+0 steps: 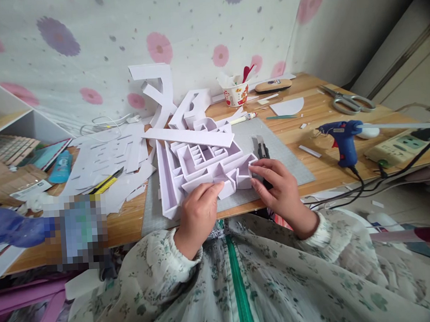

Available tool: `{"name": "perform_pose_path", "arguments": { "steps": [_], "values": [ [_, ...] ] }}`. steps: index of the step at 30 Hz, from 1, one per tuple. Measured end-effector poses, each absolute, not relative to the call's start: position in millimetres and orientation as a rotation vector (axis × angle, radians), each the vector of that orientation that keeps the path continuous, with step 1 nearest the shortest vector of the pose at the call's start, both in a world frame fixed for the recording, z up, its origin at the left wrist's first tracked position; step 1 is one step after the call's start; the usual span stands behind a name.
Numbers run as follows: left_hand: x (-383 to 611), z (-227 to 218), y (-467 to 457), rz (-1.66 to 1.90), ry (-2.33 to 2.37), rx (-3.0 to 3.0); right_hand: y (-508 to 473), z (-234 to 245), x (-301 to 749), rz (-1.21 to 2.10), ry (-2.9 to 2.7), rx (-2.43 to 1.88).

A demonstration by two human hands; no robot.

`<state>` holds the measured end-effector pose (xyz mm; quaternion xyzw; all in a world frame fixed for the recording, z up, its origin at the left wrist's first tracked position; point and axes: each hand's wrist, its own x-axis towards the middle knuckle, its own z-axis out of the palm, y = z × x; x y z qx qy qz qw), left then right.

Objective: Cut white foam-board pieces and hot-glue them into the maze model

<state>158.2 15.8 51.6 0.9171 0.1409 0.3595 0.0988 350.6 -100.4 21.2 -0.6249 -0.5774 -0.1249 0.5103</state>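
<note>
A hollow white foam-board structure [201,174] with many thin upright walls lies on the grey cutting mat [293,163]. My left hand [200,208] has its fingers pressed together on the near wall of this structure. At its right end, my right hand [280,188] holds the corner wall between thumb and fingers. A flat white strip [189,136] lies across the far part of the structure. Just beyond my right fingers is a black utility knife [262,148] on the mat.
On the right are a blue glue gun [345,138], a power strip [396,147] and scissors [348,102]. More white foam-board shapes [160,91] stand at the back beside a paper tub [235,92]. Cut sheets [108,153] and a yellow knife [105,183] lie left.
</note>
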Motion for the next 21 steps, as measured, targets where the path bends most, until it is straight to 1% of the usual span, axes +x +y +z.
{"name": "perform_pose_path", "arguments": {
  "steps": [21],
  "values": [
    [161.0, 55.1, 15.9, 1.065, 0.378, 2.824, -101.5, 21.3, 349.2, -0.294, -1.419, -1.513]
  ]
}}
